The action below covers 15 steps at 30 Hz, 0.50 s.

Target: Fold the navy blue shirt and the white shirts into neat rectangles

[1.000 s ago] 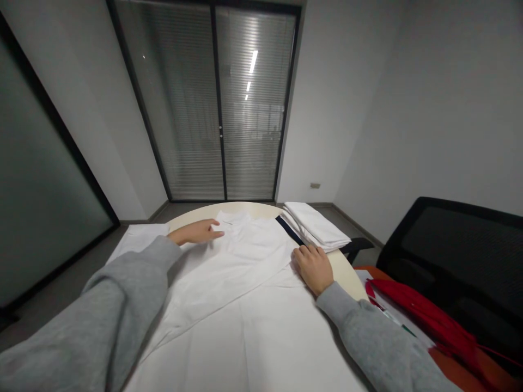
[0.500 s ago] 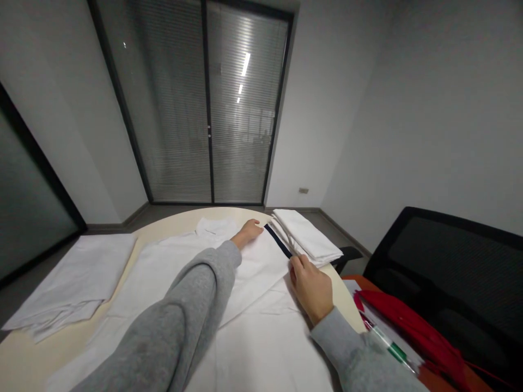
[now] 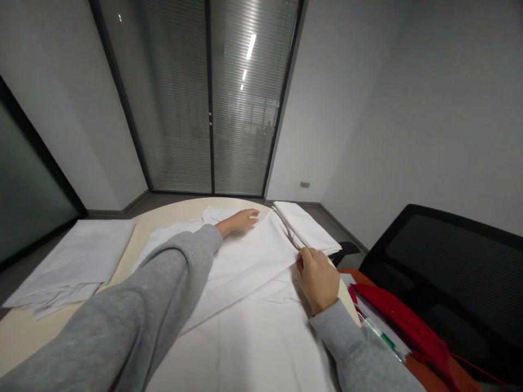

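Observation:
A white shirt point(image 3: 253, 337) lies spread over the round table, with one side folded over on top of it. My left hand point(image 3: 241, 219) rests on the far part of the cloth, palm down, its fingers stretched out to the right. At the right side, my right hand point(image 3: 321, 277) is closed, pinching the edge of the folded-over part between thumb and fingers. Just beyond my right hand sits a folded white cloth bundle point(image 3: 306, 226). My left sleeve covers part of the shirt.
Another folded white cloth point(image 3: 81, 256) lies at the table's left. The pale tabletop point(image 3: 163, 214) has a curved edge. To the right stand a black mesh chair point(image 3: 445, 283) and a red cloth item point(image 3: 402, 316) on an orange surface. A glass door with blinds point(image 3: 245, 136) is ahead.
My left hand has slid leftward over the cloth. The dark band along the folded part's right edge no longer shows. My right hand has moved slightly right, still pinching. The view has shifted slightly.

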Each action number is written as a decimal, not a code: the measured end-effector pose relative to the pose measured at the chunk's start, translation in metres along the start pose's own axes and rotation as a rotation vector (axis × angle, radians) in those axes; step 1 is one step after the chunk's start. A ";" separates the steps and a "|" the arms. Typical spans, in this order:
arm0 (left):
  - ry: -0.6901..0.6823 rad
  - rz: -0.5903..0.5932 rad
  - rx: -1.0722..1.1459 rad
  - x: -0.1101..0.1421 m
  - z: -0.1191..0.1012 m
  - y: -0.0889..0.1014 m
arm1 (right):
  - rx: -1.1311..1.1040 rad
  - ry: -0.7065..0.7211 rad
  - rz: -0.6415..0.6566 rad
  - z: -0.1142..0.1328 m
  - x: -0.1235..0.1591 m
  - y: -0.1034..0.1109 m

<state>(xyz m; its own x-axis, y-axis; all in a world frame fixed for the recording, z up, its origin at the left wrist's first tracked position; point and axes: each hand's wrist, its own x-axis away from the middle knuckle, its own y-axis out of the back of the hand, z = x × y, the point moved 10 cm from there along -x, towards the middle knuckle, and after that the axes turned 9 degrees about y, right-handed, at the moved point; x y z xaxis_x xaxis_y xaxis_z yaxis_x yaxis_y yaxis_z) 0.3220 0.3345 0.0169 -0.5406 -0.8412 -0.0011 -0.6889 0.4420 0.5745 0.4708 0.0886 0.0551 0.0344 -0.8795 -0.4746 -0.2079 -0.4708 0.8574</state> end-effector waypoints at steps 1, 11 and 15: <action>0.019 0.000 -0.054 0.016 0.003 0.008 | 0.001 0.025 -0.012 0.002 0.000 0.002; 0.266 -0.016 -0.681 0.245 0.070 0.078 | -0.225 0.494 0.046 0.080 0.003 0.020; 0.368 -0.062 -0.706 0.295 0.089 0.093 | -0.324 0.671 0.275 0.140 0.011 -0.001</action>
<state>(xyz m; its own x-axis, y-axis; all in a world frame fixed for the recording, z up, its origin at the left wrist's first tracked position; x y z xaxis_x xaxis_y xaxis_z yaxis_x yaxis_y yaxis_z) 0.0552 0.1554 -0.0026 -0.2319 -0.9612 0.1493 -0.1772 0.1927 0.9651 0.3349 0.0889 0.0209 0.6259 -0.7729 -0.1044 -0.0036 -0.1367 0.9906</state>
